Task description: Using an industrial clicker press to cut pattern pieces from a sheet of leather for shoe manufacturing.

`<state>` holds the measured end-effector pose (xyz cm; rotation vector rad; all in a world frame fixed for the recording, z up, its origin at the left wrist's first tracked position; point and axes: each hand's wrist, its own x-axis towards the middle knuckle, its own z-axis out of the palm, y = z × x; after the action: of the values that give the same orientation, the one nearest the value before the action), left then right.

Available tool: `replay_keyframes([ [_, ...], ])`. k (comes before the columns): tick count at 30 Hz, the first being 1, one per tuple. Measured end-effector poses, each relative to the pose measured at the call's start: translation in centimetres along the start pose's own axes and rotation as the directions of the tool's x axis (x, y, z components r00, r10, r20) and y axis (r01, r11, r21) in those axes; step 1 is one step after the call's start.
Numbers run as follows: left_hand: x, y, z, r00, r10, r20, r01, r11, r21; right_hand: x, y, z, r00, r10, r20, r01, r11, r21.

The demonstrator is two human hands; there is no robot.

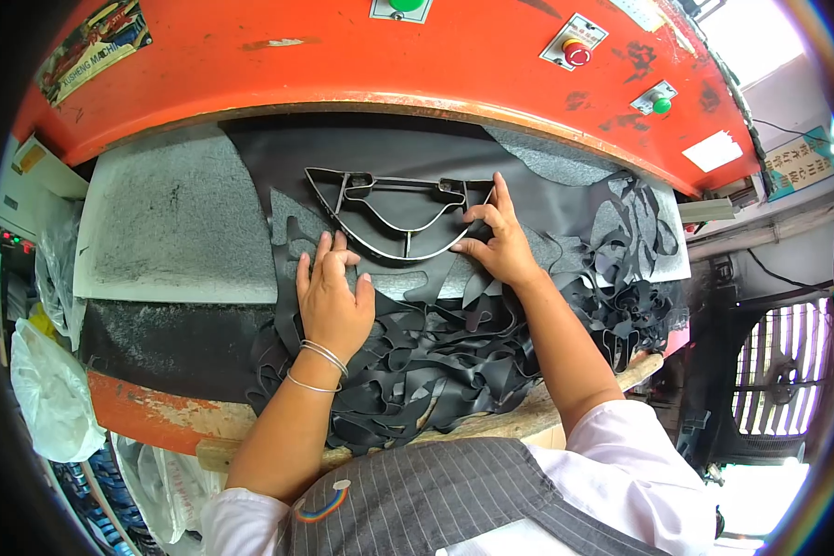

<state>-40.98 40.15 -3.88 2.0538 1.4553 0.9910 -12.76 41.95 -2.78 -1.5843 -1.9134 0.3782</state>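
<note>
A crescent-shaped metal cutting die (408,250) with inner braces lies on a black leather sheet (278,153). My right hand (502,236) grips the die's right end, one finger stretched along its tip and the thumb against the lower curved edge. Just below the die's left side, my left hand (332,292) rests on the leather with its fingers apart. It holds nothing; its fingertips are close to the curved edge, and whether they touch it I cannot tell. Cut-out gaps in the sheet show the pale grey cutting board (176,213) beneath.
Tangled black leather scraps (417,371) heap up in front of me and along the right. A red machine beam (343,65) spans the far side, carrying a red button (577,53) and a green button (661,105). A white plastic bag (54,394) hangs at left.
</note>
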Motion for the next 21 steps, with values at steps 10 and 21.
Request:
replay_keyframes([
  [10,0.2,0.0,0.0,0.999,-0.038,0.014,0.04,0.993,-0.115,-0.8,1.0,0.4,0.996,-0.05,-0.077,0.046,0.998,-0.051],
  [21,0.2,1.5,-1.5,0.999,-0.01,0.032,0.013,0.995,-0.101,-2.2,-1.6,-3.7,0.994,-0.008,-0.105,0.013,0.999,0.048],
])
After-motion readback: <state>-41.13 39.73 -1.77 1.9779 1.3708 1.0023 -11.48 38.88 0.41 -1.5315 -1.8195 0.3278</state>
